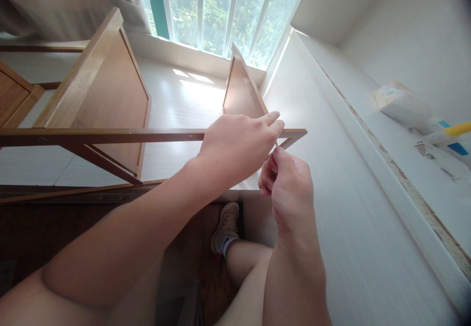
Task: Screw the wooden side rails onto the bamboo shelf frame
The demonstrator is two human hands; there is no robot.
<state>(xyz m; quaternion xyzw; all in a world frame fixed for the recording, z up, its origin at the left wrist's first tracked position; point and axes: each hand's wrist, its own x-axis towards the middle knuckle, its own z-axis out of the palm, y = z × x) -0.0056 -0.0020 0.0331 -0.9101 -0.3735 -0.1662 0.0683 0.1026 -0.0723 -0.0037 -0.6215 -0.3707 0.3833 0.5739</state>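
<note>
- Resting the left hand (pixel 241 137) across the wooden rail (pixel 158 135), near its right end, with some fingers extended; cannot tell whether gripping.
- Pinching a thin rod (pixel 277 144) in closed fingers of the right hand (pixel 290 179), just near of the rail.
- Probably working at a fastening; seemingly calling for steady bracing and careful alignment.
</note>
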